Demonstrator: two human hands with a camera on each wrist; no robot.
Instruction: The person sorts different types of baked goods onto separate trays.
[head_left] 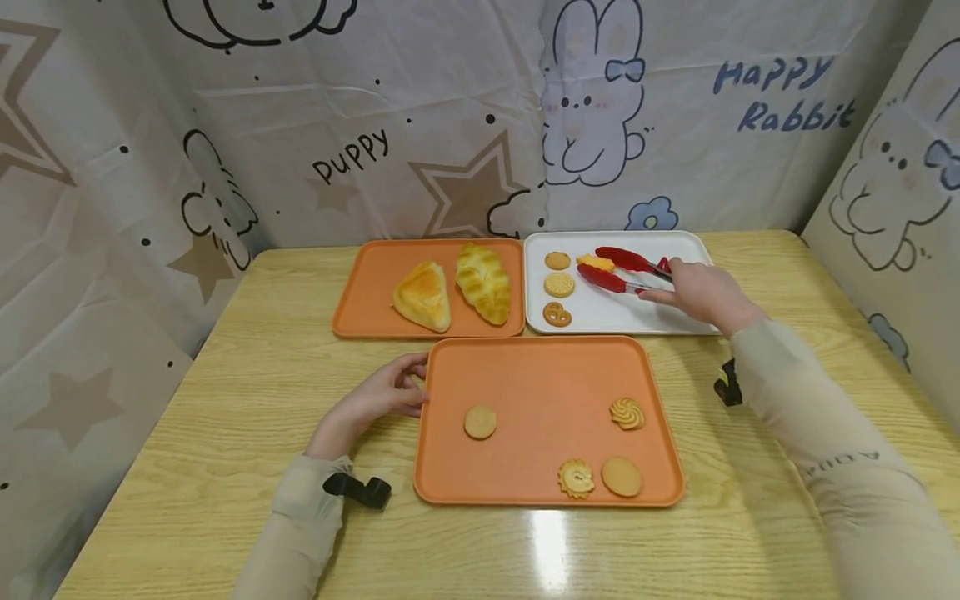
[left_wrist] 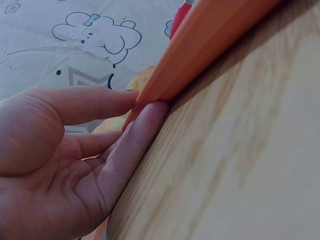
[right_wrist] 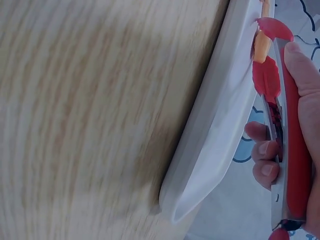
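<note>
My right hand (head_left: 701, 292) grips red tongs (head_left: 622, 271) over the white tray (head_left: 675, 321). The tong tips close on a yellow-orange biscuit (head_left: 595, 262); the right wrist view shows the tongs (right_wrist: 290, 150) pinching that biscuit (right_wrist: 261, 46) above the tray rim (right_wrist: 210, 135). Three more biscuits (head_left: 558, 285) lie at the white tray's left. My left hand (head_left: 382, 396) touches the left edge of the near orange tray (head_left: 540, 375), with fingers (left_wrist: 100, 102) fairly straight against its rim (left_wrist: 200, 45). That tray holds several biscuits (head_left: 480, 422).
A second orange tray (head_left: 367, 292) at the back left carries two bread pastries (head_left: 423, 296) (head_left: 483, 282). All trays sit on a wooden table (head_left: 247, 392). A printed cloth backdrop (head_left: 450, 108) surrounds the table on three sides.
</note>
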